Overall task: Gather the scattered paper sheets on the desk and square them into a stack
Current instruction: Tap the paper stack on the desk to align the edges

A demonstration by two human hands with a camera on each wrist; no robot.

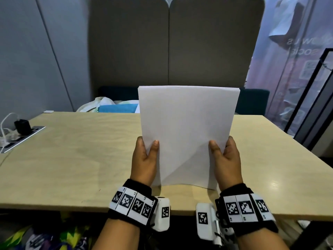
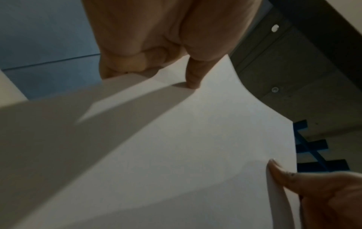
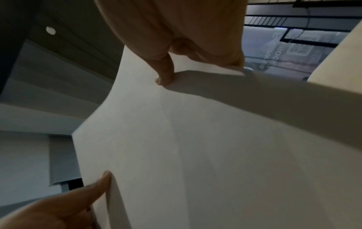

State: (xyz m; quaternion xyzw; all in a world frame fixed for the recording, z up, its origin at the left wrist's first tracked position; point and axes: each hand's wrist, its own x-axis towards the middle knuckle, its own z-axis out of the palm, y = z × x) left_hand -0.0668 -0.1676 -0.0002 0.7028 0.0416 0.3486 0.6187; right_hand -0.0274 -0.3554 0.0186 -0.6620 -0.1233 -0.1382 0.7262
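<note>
A stack of white paper sheets (image 1: 187,127) stands upright over the wooden desk (image 1: 72,159), its lower edge close to the desk near the front. My left hand (image 1: 144,159) grips the stack's left edge, thumb on the near face, fingers behind. My right hand (image 1: 225,159) grips the right edge the same way. In the left wrist view the paper (image 2: 176,155) fills the frame, with my left hand (image 2: 166,46) at the top and my right hand (image 2: 323,193) at the lower right. In the right wrist view the paper (image 3: 215,147) lies under my right hand (image 3: 186,38), and my left hand (image 3: 68,201) holds the far edge.
A silver laptop (image 1: 23,136) with a black charger and white cables sits at the desk's left edge. Behind the desk are grey padded panels (image 1: 169,42) and a bench with a white bag (image 1: 97,105) and a blue item (image 1: 119,108). A black frame (image 1: 313,98) stands at the right.
</note>
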